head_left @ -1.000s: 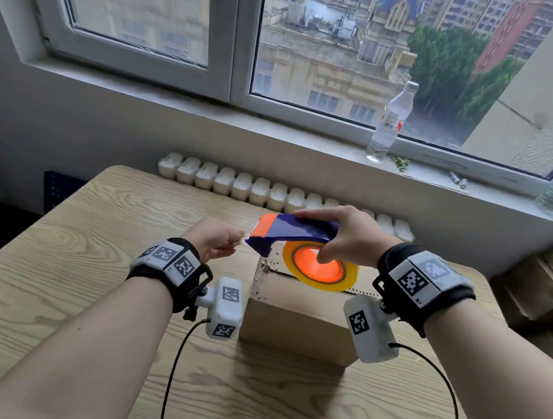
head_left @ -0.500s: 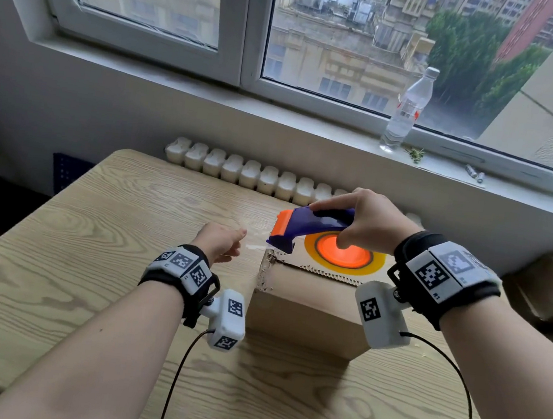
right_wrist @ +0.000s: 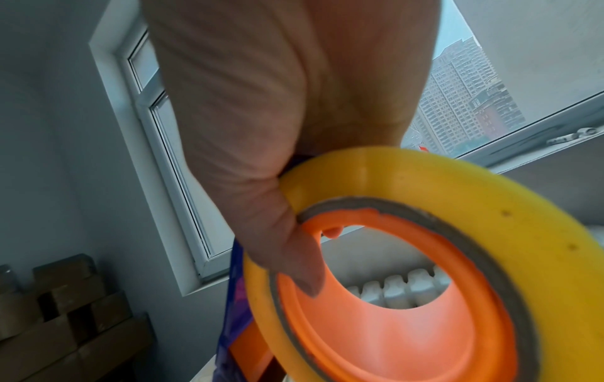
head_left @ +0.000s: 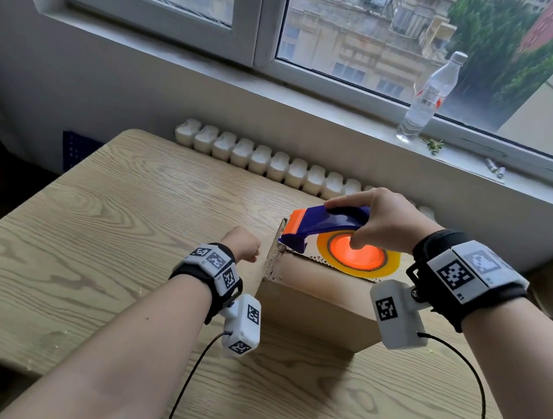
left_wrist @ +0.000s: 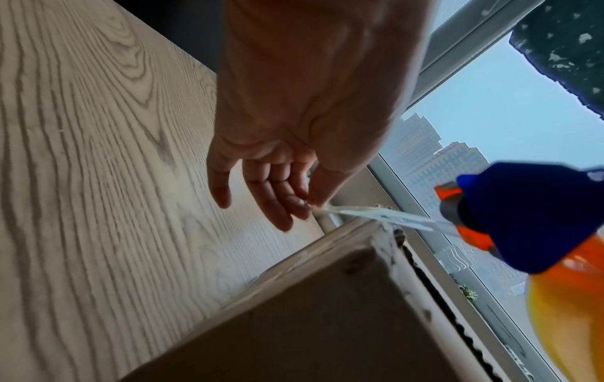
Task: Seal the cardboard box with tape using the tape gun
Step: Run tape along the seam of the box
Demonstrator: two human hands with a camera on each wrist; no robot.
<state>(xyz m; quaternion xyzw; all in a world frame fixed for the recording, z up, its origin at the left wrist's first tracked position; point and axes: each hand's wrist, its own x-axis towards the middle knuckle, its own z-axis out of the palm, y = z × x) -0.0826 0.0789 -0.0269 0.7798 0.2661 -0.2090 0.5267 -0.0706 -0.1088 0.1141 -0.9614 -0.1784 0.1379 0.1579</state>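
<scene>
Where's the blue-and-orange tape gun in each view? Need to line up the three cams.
Head: blue-and-orange tape gun right of centre, over the cardboard box's left top edge, gripped by the right hand.
Left wrist: at the right edge, with a clear tape strip running to the left hand, which pinches it.
Right wrist: fills the lower right, mostly its yellow tape roll.
Shared landmark: that yellow tape roll.

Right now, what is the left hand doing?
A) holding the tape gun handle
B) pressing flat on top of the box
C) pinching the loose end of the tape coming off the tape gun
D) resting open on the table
C: in the left wrist view the left hand pinches the clear tape between thumb and fingers, stretched from the tape gun over the box edge.
</scene>
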